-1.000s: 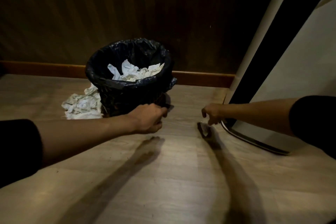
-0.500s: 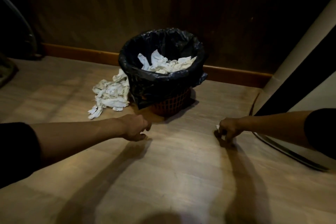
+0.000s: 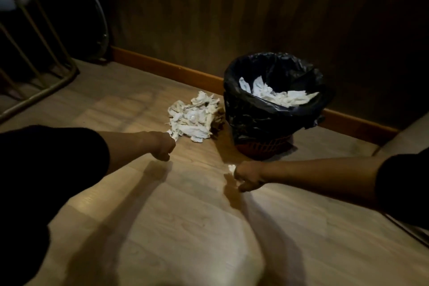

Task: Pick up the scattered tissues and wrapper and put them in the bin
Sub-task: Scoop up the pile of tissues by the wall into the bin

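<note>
A red basket bin (image 3: pixel 262 146) lined with a black bag (image 3: pixel 267 114) stands by the wall, with white tissues (image 3: pixel 278 95) inside. A pile of crumpled white tissues (image 3: pixel 192 116) lies on the wooden floor just left of the bin. My left hand (image 3: pixel 162 146) is a closed fist at the pile's near left corner, touching a tissue edge. My right hand (image 3: pixel 248 175) is in front of the bin, low over the floor, shut on a small white tissue scrap (image 3: pixel 231 167) that sticks out of the fist. I cannot make out a wrapper.
A metal chair frame (image 3: pixel 46 81) stands at the far left. A wooden skirting board (image 3: pixel 167 69) runs along the dark panelled wall. The base of a white appliance (image 3: pixel 408 137) shows at the right edge.
The view has swung left, so bin and pile sit further right. My left hand has reached out to the pile's edge. My right hand still holds the small scrap.
</note>
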Demonstrator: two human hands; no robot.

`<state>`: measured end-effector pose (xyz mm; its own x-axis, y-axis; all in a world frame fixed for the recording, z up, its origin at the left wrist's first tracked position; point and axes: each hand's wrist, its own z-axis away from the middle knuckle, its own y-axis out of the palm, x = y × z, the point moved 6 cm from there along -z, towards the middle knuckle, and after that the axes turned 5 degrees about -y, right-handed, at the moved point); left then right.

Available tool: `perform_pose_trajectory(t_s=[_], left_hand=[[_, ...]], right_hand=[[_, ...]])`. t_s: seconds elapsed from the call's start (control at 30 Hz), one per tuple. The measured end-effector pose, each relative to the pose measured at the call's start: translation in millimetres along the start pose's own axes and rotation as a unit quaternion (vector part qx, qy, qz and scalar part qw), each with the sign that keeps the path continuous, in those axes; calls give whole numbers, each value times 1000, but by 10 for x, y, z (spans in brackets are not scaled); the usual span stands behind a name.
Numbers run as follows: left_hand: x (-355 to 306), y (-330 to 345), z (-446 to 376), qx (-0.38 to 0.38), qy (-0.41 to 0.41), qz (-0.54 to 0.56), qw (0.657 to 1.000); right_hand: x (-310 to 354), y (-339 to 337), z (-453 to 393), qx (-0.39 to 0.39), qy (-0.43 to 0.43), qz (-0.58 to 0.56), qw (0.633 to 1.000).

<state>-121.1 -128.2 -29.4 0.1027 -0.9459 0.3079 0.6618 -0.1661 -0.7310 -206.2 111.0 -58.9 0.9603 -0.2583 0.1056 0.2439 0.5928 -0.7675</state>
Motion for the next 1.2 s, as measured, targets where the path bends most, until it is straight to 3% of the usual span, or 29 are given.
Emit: perform_pose_trajectory(t_s=[0.13,0.27,0.43,0.73,0.9,1.03,1.2], left_hand=[[369,126,-151,-18,-40,38,998],[528,171,-287,-82,-71,121,987],[725,176,-520,-147,-121,217,957],[799,226,-1293,-225,-106,366,897],[736,22,-1714,-170,-91,373,907],[730,113,-1969,-138,-88,382,909],[690,293,-2102,-160,-54,366,915]], right_hand=[[277,-489,-477,-68,34,16,997],[348,-926,-757,-108,98,-8,989],[436,-1340,-958,-225,192,-91,951],[27,-951,-1599,-237,247,-133,930],[-401,-1316,-1881,-278,270,-160,908],[-630,-1269,-2110,-236,308,-229,893],[-761,-951,-2276,-212,304,-293,882]])
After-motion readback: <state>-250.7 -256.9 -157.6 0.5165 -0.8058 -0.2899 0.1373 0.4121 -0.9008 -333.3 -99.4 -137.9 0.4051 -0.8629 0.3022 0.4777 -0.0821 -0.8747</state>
